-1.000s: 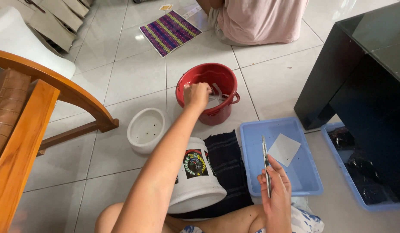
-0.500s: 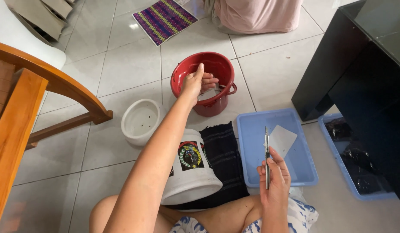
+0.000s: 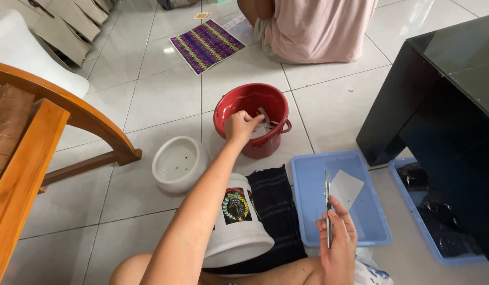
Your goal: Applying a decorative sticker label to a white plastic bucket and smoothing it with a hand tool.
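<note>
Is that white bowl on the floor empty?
Empty: the white bowl shows only its bare inside with a few small holes.

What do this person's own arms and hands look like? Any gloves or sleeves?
Both are bare. The left hand and its long forearm show no glove, sleeve, watch or bracelet. The right hand is ungloved too, with no ring visible and short nails.

Tiled floor (image 3: 165, 100); red bucket (image 3: 253, 108); blue tray (image 3: 308, 184)

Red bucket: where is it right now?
In the head view the red bucket stands on the tiled floor at upper centre, beyond the white bowl and blue tray, with the left hand reaching inside it.
</note>
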